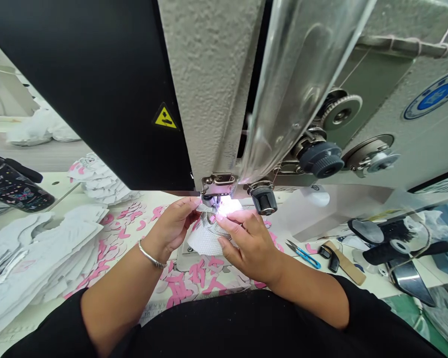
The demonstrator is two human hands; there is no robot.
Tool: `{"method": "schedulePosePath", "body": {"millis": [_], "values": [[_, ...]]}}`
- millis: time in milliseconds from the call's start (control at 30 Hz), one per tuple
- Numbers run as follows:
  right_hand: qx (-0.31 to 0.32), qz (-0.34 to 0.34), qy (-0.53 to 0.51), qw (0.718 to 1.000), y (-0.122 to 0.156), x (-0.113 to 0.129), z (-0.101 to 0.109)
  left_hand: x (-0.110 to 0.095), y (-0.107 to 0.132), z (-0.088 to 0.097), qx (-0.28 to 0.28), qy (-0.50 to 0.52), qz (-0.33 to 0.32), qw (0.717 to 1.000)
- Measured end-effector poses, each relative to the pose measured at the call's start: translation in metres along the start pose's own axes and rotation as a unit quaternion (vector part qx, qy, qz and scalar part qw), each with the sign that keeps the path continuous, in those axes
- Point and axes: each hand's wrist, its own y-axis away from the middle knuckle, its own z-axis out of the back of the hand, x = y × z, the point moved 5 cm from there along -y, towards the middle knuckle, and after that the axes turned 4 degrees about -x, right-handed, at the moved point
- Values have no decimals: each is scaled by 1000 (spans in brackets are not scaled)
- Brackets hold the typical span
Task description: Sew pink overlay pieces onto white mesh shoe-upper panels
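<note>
A white textured fabric piece (205,239) with grey trim lies under the needle area of a large sewing machine (216,89), lit by a bright lamp. My left hand (177,223), with a silver bangle on the wrist, pinches the piece's left edge close to the presser foot (209,200). On the other side my right hand (248,243) grips the right part of the same piece, thumb and fingers pressed on it. A small pink bit (212,218) shows on the fabric between both hands. Glare hides the needle point.
Pink and white cut scraps (179,288) litter the table around the machine. Stacks of white pieces (56,248) stand at left, beside a black patterned bottle (17,184). Blue thread snips (306,254), a black-and-tan item (343,261) and black thread spools (384,252) lie at right.
</note>
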Motion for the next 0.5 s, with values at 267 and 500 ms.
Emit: {"method": "schedulePosePath", "body": {"millis": [267, 500], "values": [[-4, 6, 9, 1000, 0, -2, 0, -1, 14, 4, -7, -82, -44, 996], [13, -4, 13, 1000, 2, -5, 0, -8, 32, 23, 25, -247, -28, 968]]}}
